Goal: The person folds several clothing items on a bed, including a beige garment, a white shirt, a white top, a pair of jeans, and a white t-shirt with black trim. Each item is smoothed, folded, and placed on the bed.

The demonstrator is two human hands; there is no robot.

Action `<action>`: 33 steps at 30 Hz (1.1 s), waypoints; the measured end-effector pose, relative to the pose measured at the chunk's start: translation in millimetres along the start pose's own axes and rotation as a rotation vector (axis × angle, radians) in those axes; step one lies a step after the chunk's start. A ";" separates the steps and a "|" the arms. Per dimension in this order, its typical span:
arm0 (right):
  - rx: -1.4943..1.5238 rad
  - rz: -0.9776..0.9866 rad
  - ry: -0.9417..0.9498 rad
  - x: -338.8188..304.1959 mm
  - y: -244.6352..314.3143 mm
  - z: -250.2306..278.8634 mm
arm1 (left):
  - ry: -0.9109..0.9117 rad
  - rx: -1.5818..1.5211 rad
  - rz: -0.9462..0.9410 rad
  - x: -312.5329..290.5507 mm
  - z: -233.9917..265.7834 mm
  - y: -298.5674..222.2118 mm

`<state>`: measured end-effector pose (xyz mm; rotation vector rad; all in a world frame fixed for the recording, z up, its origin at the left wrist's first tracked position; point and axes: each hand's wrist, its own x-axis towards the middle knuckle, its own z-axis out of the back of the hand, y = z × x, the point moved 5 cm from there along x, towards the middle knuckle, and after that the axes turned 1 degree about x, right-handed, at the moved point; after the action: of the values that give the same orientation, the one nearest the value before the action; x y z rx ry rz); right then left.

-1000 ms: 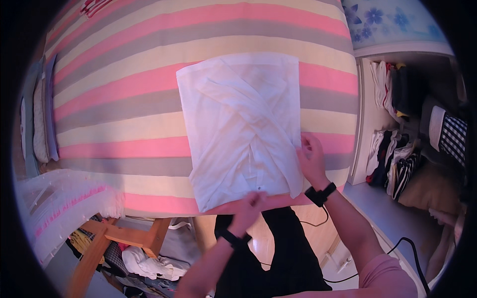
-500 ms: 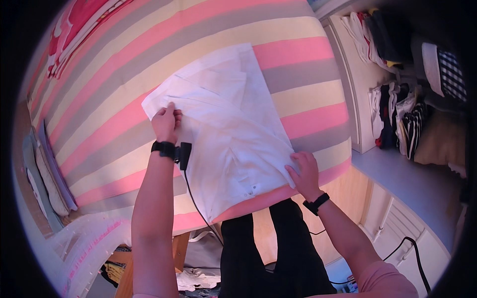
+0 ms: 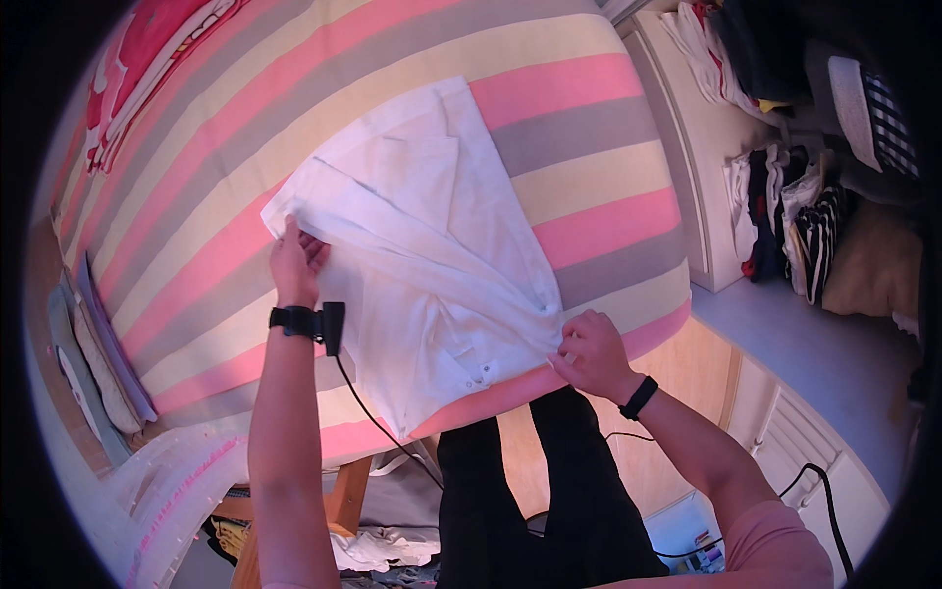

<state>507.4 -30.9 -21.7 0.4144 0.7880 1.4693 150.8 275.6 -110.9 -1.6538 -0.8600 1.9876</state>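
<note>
White shirt [image 3: 432,265] lies flat on the striped bed [image 3: 589,128], held at two edges.

The shirt looks soft, thin and light, so it will bend and wrinkle easily, and I think the best places to hold it are the edges and corners, where the cloth is folded thick. Nearest, the right hand [image 3: 589,351] is bent at the wrist and pinches the bottom hem of the shirt close to the small buttons, right at the edge of the bed. A bit farther off, the left hand [image 3: 292,263] reaches out on a straight arm and presses on the shirt's left edge, fingers curled over the fold. Farther away, clothes [image 3: 785,211] hang beside a pale cupboard [image 3: 687,167].
</note>
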 end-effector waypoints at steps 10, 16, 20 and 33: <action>0.200 -0.662 -0.015 25.1 -45.7 -19.7 | -0.066 0.202 -0.393 -25.1 17.7 24.9; 0.257 -0.719 -0.047 -17.8 -46.1 -16.5 | -0.246 0.606 0.032 -162.0 136.0 140.2; 0.521 -0.835 0.098 -33.9 -46.0 -40.2 | -0.061 0.395 0.366 -228.0 156.4 225.6; 1.263 -1.176 0.028 -97.9 -13.2 16.7 | 0.019 -0.582 0.709 -307.5 188.3 211.7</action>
<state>536.3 -123.9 2.1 0.6672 1.5609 -0.2445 46.6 -117.9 -15.3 -2.5880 -1.0028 2.2778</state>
